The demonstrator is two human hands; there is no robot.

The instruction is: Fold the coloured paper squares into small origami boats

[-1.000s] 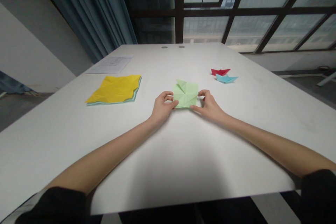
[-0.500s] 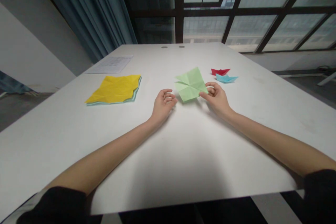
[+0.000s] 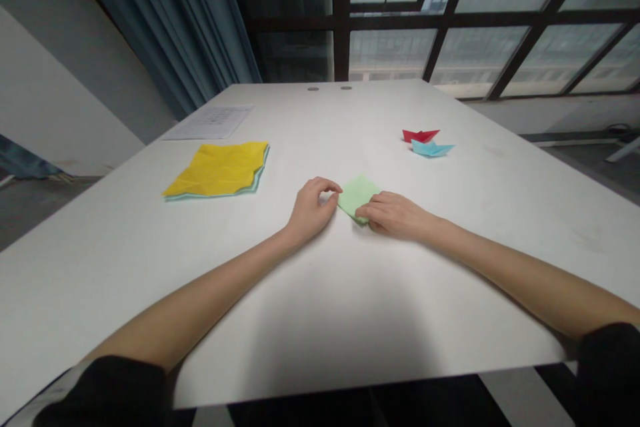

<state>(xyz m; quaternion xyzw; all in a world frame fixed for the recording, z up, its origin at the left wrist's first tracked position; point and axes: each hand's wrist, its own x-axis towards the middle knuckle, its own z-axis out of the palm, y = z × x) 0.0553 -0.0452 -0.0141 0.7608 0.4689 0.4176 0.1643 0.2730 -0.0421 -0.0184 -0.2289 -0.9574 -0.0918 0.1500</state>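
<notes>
A green sheet of origami paper (image 3: pixel 357 194), folded into a small shape, lies low over the table between my two hands. My left hand (image 3: pixel 316 203) pinches its left corner between thumb and fingers. My right hand (image 3: pixel 393 214) is closed on the paper's right and near side, its fingers covering that part. Beyond my right hand sit a red paper boat (image 3: pixel 420 136) and a light blue paper boat (image 3: pixel 432 149), close together.
On the white table (image 3: pixel 310 320), a stack of yellow and pale green paper (image 3: pixel 220 169) lies to the left. Behind it is a printed sheet (image 3: pixel 210 123). A blue curtain (image 3: pixel 170 20) and windows stand past the far edge.
The green paper went from opened out and raised to folded smaller, and came nearer to me. My left hand has closed on its corner; my right hand moved nearer and left.
</notes>
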